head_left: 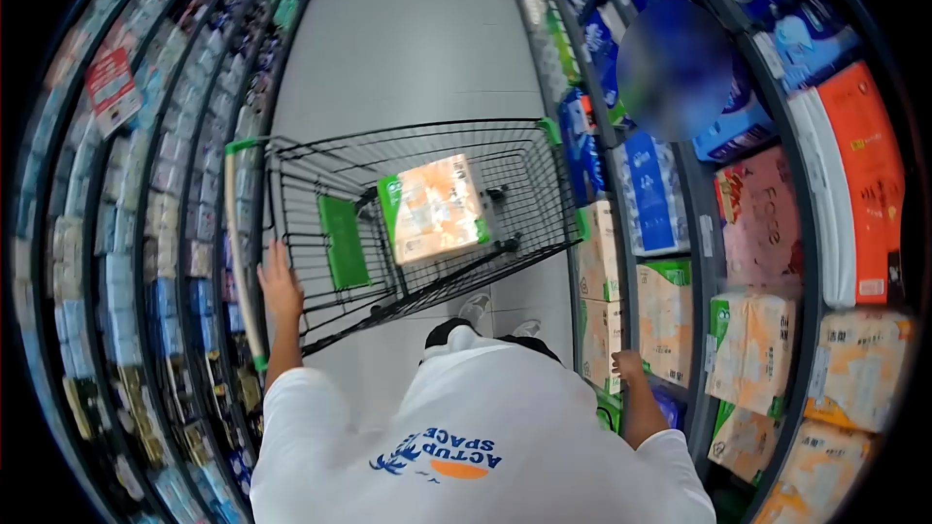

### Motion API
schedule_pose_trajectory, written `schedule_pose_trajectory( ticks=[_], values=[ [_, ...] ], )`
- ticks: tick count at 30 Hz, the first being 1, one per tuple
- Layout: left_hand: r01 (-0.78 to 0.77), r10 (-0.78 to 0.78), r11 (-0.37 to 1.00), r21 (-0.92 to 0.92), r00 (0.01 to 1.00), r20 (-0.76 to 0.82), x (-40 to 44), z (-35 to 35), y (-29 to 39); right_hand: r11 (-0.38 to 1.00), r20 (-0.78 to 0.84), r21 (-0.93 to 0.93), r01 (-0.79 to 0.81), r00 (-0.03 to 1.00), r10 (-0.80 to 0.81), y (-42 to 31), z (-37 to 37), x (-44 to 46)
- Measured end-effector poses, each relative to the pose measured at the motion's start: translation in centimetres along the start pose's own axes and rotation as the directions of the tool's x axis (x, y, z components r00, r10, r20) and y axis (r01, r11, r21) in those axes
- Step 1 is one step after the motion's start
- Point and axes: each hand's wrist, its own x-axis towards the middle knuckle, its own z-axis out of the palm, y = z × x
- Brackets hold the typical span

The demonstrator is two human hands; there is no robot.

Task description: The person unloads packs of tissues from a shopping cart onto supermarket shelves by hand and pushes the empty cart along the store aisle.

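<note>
A shopping cart with a black wire basket stands across the aisle in front of me. Inside it lies a tissue pack with an orange-and-white floral print and a green end. My left hand is at the cart's handle end, fingers stretched out beside the pale handle bar; whether it touches the wire is hard to see. My right hand is by the right shelf, fingers curled in front of similar tissue packs. Anything inside those fingers is hidden.
Shelves packed with small goods line the left side, with a red sign among them. On the right, shelves hold blue packs, a pink pack and a red-orange pack. Grey floor runs ahead.
</note>
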Motion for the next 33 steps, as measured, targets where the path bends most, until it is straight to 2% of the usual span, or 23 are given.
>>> schedule_pose_trajectory(
  ticks=[1, 2, 3, 4, 5, 6, 8, 9, 11, 13, 14, 16, 20, 21, 23, 24, 25, 27, 28, 30, 33],
  values=[
    [-0.019, 0.020, 1.000, -0.020, 1.000, 0.015, 0.2, -0.4, -0.9, 0.998, 0.094, 0.000, -0.066, 0.993, 0.065, 4.7, 1.5, 0.3],
    [-0.009, 0.011, 0.998, -0.060, 0.999, 0.036, 0.2, -1.2, -1.2, 0.977, -0.230, 0.189, -0.098, 0.963, 0.141, -2.2, 1.3, -6.2],
    [-0.066, 0.062, 0.991, -0.119, 0.997, -0.040, -0.1, -0.1, -2.7, 0.893, -0.207, 0.377, -0.245, 0.917, 0.340, -8.1, 0.5, -9.7],
    [-0.128, 0.117, 0.977, -0.172, 0.990, -0.075, -0.2, 0.4, -3.9, 0.753, -0.150, 0.542, -0.374, 0.838, 0.524, -15.2, -1.0, -12.9],
    [-0.180, 0.158, 0.959, -0.217, 0.981, -0.113, -0.5, 0.8, -5.1, 0.732, -0.181, 0.580, -0.356, 0.821, 0.542, -13.9, 0.2, -12.0],
    [-0.180, 0.156, 0.957, -0.227, 0.980, -0.122, -1.0, 1.8, -5.9, 0.704, -0.213, 0.648, -0.291, 0.818, 0.534, -17.2, -0.3, -13.3],
    [-0.146, 0.123, 0.959, -0.242, 0.986, -0.111, -1.8, 1.5, -6.6, 0.755, -0.279, 0.637, -0.155, 0.867, 0.414, -20.0, -0.1, -13.6],
    [-0.118, 0.097, 0.960, -0.254, 0.991, -0.095, -2.3, 0.7, -6.3, 0.744, -0.294, 0.654, -0.140, 0.859, 0.420, -20.7, 0.0, -13.5],
    [-0.113, 0.090, 0.962, -0.248, 0.990, -0.105, -4.3, 0.1, -6.3, 0.751, -0.337, 0.660, 0.010, 0.898, 0.284, -22.0, 0.1, -13.1],
    [-0.025, 0.013, 0.976, -0.215, 0.998, -0.054, -6.7, 0.8, -6.8, 0.748, -0.418, 0.659, 0.080, 0.866, 0.275, -24.4, -0.8, -14.7],
    [-0.048, 0.033, 0.975, -0.218, 0.997, -0.071, -7.7, 0.1, -6.2, 0.758, -0.458, 0.645, 0.097, 0.843, 0.282, -24.9, -1.0, -15.6],
    [0.069, -0.070, 0.974, -0.217, 0.998, 0.007, -10.0, -0.9, -5.0, 0.779, -0.494, 0.612, 0.136, 0.835, 0.243, -22.6, 0.0, -15.0],
    [-0.049, 0.036, 0.992, -0.117, 0.993, -0.114, -15.2, -0.6, -3.8, 0.818, -0.601, 0.533, 0.216, 0.777, 0.186, -19.3, 4.0, -18.4],
    [-0.077, 0.065, 0.991, -0.107, 0.991, -0.113, -16.3, -1.0, -3.2, 0.803, -0.596, 0.557, 0.214, 0.776, 0.207, -17.7, 5.7, -18.9],
    [0.038, -0.042, 0.995, -0.093, 0.998, -0.040, -19.1, -1.3, -2.1, 0.751, -0.524, 0.636, 0.177, 0.814, 0.252, -14.1, 9.8, -19.3],
    [-0.011, 0.011, 1.000, 0.002, 0.999, -0.039, -20.5, -1.6, -1.5, 0.777, -0.516, 0.610, 0.157, 0.823, 0.239, -11.8, 11.9, -19.6],
    [-0.031, 0.031, 0.999, 0.007, 0.999, -0.035, -21.8, -1.9, -0.5, 0.765, -0.510, 0.626, 0.151, 0.821, 0.255, -9.2, 14.3, -19.7],
    [0.031, -0.031, 1.000, -0.004, 1.000, 0.001, -24.5, -2.5, 0.7, 0.871, -0.451, 0.490, -0.031, 0.846, 0.284, -3.8, 19.4, -19.7],
    [0.021, -0.020, 0.999, 0.037, 1.000, -0.013, -25.6, -1.7, 0.5, 0.964, -0.455, 0.263, 0.028, 0.885, 0.098, -0.6, 22.1, -20.5],
    [0.046, -0.045, 0.998, 0.032, 0.999, -0.029, -27.8, -1.8, 1.6, 0.878, -0.190, 0.364, -0.310, 0.898, 0.396, 1.2, 24.7, -23.2],
    [0.091, -0.091, 0.996, 0.008, 0.995, -0.051, -30.5, -1.2, 2.9, 0.835, -0.143, 0.419, -0.356, 0.883, 0.448, 3.8, 27.6, -26.6]
  ],
)
